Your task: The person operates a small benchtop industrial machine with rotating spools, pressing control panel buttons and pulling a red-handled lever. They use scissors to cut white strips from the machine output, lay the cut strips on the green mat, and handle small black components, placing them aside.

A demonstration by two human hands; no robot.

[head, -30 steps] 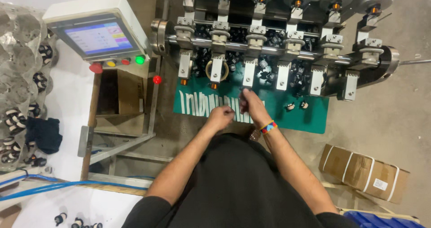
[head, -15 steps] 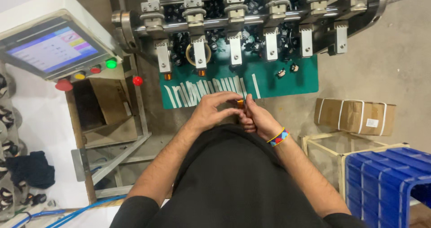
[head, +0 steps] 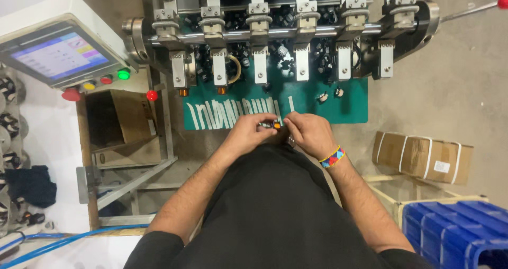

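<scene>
Small orange-tipped part (head: 275, 124) | pinched between fingers of both hands, mostly hidden | shape unclear

A control screen (head: 53, 54) sits upper left, an open cardboard box (head: 124, 126) below it; a strapped carton (head: 420, 157) and blue crates (head: 455, 232) lie lower right.

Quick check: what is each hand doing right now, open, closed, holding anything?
Left hand: closed, fingertips pinching a small dark part with an orange end.
Right hand: closed, fingers on the same small part from the other side.
</scene>
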